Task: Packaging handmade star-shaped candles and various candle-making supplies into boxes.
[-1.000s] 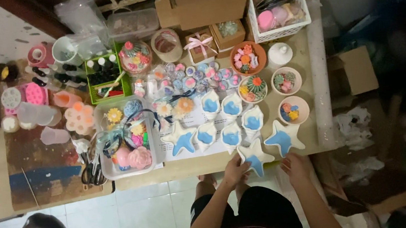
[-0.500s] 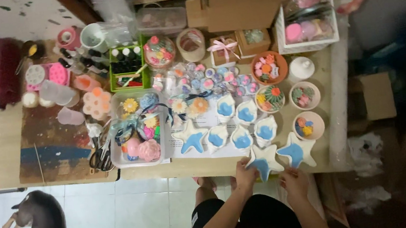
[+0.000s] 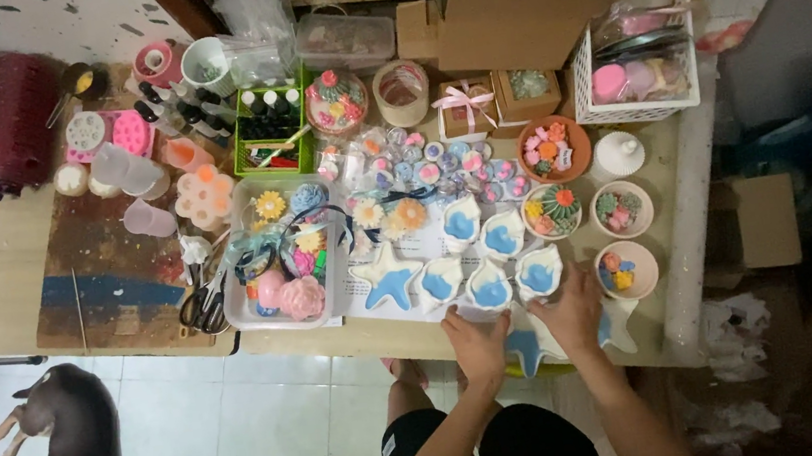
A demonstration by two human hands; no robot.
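Observation:
My left hand [image 3: 476, 343] lies on the table's front edge, fingertips close to a white shell dish filled with blue [image 3: 489, 290]. A white star dish with a blue centre [image 3: 524, 349] shows between my hands. My right hand [image 3: 572, 313] rests flat over a second star dish [image 3: 620, 324], hiding most of it, with its fingers near another shell dish [image 3: 538, 272]. More shell dishes [image 3: 461, 222] and a third star dish [image 3: 389, 278] lie on a paper sheet just beyond. Neither hand visibly grips anything.
Small bowls of coloured pieces [image 3: 627, 270] stand at the right. To the left are a clear tray of flower shapes [image 3: 283, 256], scissors [image 3: 201, 305] and a green box of bottles [image 3: 270, 132]. Behind stand a cardboard box [image 3: 515, 25] and a white basket [image 3: 635, 63]. A dog [image 3: 57, 446] lies on the floor.
Both hands have moved forward from the table's edge onto the star dishes, the right hand now covering the right-hand star. The camera view has shifted, so the table sits lower and further right.

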